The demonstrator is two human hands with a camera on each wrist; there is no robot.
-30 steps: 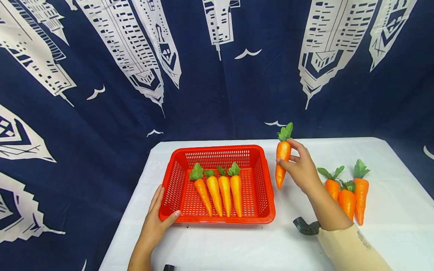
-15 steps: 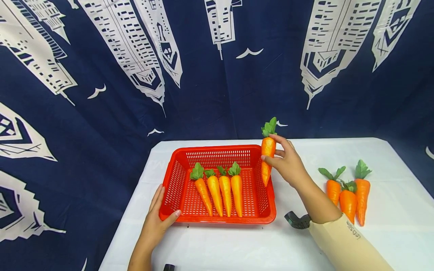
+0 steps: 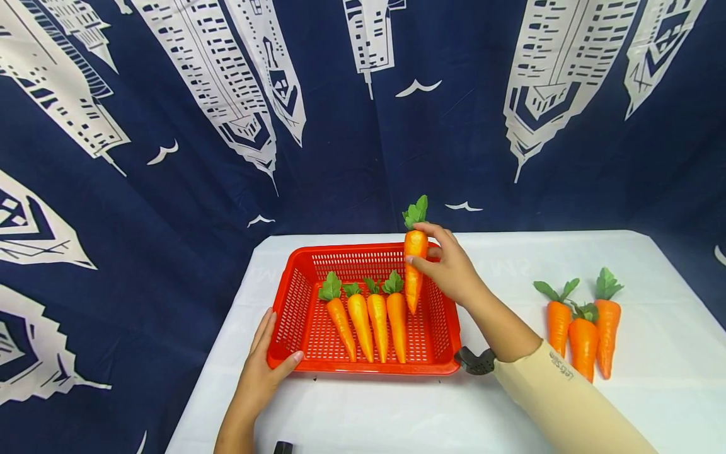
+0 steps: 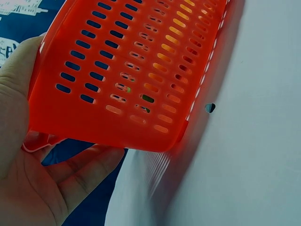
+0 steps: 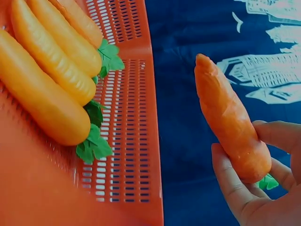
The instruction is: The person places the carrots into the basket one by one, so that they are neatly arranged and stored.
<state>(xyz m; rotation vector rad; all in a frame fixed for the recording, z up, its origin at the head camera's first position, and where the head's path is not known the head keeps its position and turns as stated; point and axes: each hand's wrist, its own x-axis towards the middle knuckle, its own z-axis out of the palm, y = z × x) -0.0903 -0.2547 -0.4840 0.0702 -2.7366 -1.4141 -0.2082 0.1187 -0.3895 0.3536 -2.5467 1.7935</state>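
Observation:
My right hand [image 3: 448,265] pinches a carrot [image 3: 416,255] between thumb and fingers near its leafy top. In the head view this carrot hangs tip down over the right part of a red plastic basket [image 3: 374,368]. The right wrist view shows the same carrot [image 5: 230,125] with its green leaves mostly hidden behind the fingers. Several carrots [image 3: 360,325] lie side by side in the basket, leaves toward its far wall. My left hand [image 3: 263,372] holds the basket's near left corner, thumb at the near rim and fingers along the left side.
Three more carrots [image 3: 583,340] with leaves lie on the white tablecloth [image 3: 363,416] at the right. A blue curtain [image 3: 351,157] printed with white buildings hangs behind the table. A black wrist device [image 3: 475,361] sits by the right forearm.
My right hand has carried the carrot leftward, from beside the basket across its right rim to over its inside. My left hand has stayed at the basket's corner.

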